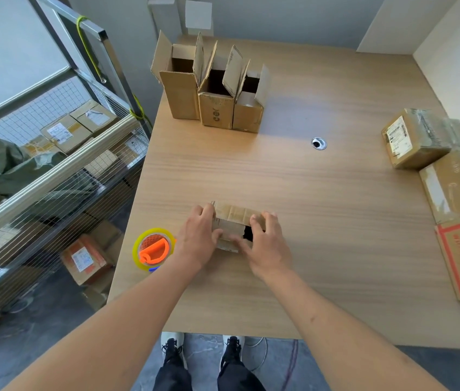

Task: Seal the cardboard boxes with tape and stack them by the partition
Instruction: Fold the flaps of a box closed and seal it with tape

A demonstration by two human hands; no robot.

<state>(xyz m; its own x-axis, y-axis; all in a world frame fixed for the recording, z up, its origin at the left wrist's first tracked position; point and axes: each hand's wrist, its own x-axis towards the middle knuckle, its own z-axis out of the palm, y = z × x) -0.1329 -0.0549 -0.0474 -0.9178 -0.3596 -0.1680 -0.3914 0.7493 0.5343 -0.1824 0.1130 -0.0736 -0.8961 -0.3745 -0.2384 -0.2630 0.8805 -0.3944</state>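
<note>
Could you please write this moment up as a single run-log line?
phase: closing flaps | left hand and right hand: both gripping small box, top partly open | tape dispenser: on table, untouched | three open boxes: waiting

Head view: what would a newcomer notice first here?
Both hands, left hand and right hand, fold flaps on a small brown cardboard box at the near-centre of the table. A yellow-and-orange tape dispenser sits left; three open cardboard boxes stand behind.
</note>
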